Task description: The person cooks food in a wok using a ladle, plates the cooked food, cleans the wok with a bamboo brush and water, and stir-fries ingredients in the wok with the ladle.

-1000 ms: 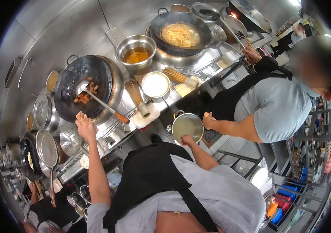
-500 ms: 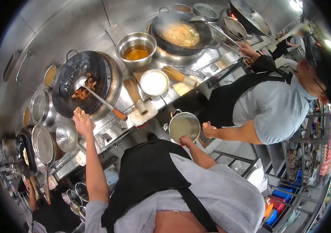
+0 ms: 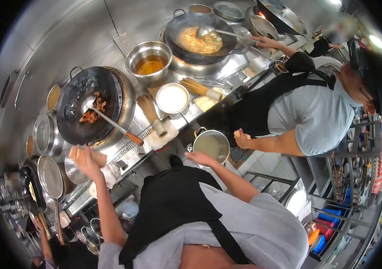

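Note:
My left hand (image 3: 85,161) is closed round what looks like a folded beige cloth (image 3: 98,158), blurred by motion. It is below the near rim of a black wok (image 3: 68,121), apart from it. In the wok lies browned chopped meat (image 3: 90,117). A ladle (image 3: 115,121) with a wooden handle rests in it, untouched. My right hand (image 3: 201,158) has its fingers stretched out with nothing in them. It is at the left edge of a deep pot (image 3: 208,145) of cloudy liquid; I cannot tell whether they touch.
A steel bowl of amber liquid (image 3: 151,67), a pot of white liquid (image 3: 172,98) and bamboo brushes (image 3: 148,110) stand on the counter. On my right a co-worker (image 3: 307,112) holds a ladle (image 3: 227,32) in a wok of noodles (image 3: 200,41). Strainers (image 3: 51,177) sit at left.
My left hand has drawn back from the wok's near rim, down and left. My right hand has moved left from the pot. The co-worker's ladle is now over the noodles.

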`<state>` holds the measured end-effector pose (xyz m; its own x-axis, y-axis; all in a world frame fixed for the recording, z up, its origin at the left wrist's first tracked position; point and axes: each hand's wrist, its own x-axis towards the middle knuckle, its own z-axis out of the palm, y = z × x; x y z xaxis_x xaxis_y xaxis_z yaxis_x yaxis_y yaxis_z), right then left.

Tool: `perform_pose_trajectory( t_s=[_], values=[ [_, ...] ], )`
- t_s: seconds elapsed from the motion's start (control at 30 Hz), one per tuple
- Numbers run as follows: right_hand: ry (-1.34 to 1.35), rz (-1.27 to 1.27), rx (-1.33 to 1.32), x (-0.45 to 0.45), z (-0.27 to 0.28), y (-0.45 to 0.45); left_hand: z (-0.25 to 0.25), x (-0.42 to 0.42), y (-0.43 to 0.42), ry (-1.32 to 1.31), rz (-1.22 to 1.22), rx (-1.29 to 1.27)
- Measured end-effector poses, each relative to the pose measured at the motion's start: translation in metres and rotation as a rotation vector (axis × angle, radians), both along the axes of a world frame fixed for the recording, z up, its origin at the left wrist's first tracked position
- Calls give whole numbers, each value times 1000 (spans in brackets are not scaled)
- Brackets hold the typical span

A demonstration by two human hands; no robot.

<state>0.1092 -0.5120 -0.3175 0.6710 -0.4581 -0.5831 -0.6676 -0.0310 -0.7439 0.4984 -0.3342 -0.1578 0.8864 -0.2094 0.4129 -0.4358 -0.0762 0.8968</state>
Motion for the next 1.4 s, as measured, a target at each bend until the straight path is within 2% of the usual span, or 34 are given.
perform_pose_trajectory(
  t_s=[0.03, 0.07, 0.1, 0.17, 0.2, 0.27, 0.3, 0.33, 0.37, 0.43, 0.47, 0.5, 0.57, 0.6, 0.63, 0.7, 0.73, 0.8, 0.83, 0.9, 0.97, 1.03, 1.07, 1.1, 1.17, 1.2, 1.23, 1.27, 1.3, 1.37, 1.4],
  values=[
    [-55, 58, -32, 11, 37, 7, 1, -11, 13, 359, -89, -197],
    [-107, 115, -63, 19, 58, 12, 23, -38, 19, 517, -129, -246],
    [-165, 102, 17, 24, 62, 21, 54, -72, 17, 674, -169, -300],
    [-194, 148, 24, 34, 120, 35, 83, -126, 6, 830, -236, -380],
    [-194, 149, 26, 35, 116, 41, 89, -143, -1, 891, -307, -373],
    [-323, 35, -188, 34, 103, 52, 101, -167, -26, 1010, -479, -358],
    [-323, 34, -181, 34, 103, 55, 107, -170, -35, 1067, -581, -348],
    [-281, 41, -294, 36, 104, 52, 109, -168, -34, 1119, -695, -313],
    [-238, 50, -413, 37, 105, 47, 115, -167, -30, 1115, -698, -318],
    [-282, 62, -441, 43, 106, 42, 127, -166, -13, 1053, -817, -328],
    [-260, 161, -500, 48, 105, 39, 126, -164, -7, 984, -831, -372],
    [-239, 264, -557, 54, 104, 36, 128, -170, -1, 980, -735, -474],
    [-245, 314, -594, 68, 110, 34, 140, -175, 21, 1077, -707, -513],
    [-249, 357, -633, 77, 116, 32, 160, -185, 23, 1129, -567, -453],
    [-251, 358, -634, 86, 118, 31, 156, -183, 30, 1128, -567, -454],
    [-408, 384, -641, 100, 126, 26, 151, -179, 39, 960, -707, -369],
    [-409, 390, -645, 106, 135, 20, 151, -184, 31, 987, -541, -288],
    [-706, 130, -59, 117, 177, 18, 133, -175, 13, 920, -529, -99],
    [-708, 128, -57, 119, 193, 18, 112, -166, 3, 890, -537, -29],
    [-1001, -61, 173, 120, 219, 16, 93, -165, -28, 762, -526, -107],
    [-980, -44, 107, 119, 224, 13, 80, -161, -45, 739, -553, -101],
    [-791, -17, -54, 115, 221, 9, 63, -158, -55, 672, -612, -152],
    [-785, -42, 85, 116, 212, 8, 57, -154, -56, 675, -633, -171],
    [-784, -39, 80, 114, 218, 6, 51, -147, -55, 675, -634, -177],
    [-964, 3, -264, 109, 235, 5, 40, -132, -48, 902, -830, -426],
    [-963, 8, -263, 108, 246, 8, 36, -131, -48, 950, -828, -517],
    [-1012, -121, 70, 108, 259, 14, 33, -132, -48, 950, -828, -518],
    [-1041, -252, 405, 107, 265, 17, 29, -133, -46, 1074, -1052, -627],
    [-1041, -253, 400, 107, 263, 16, 23, -135, -46, 1193, -1281, -737],
    [-1026, -246, 386, 106, 255, 11, 8, -140, -48, 1244, -1255, -768],
    [-1023, -242, 379, 104, 254, 8, 6, -138, -52, 1286, -1139, -648]
  ],
)
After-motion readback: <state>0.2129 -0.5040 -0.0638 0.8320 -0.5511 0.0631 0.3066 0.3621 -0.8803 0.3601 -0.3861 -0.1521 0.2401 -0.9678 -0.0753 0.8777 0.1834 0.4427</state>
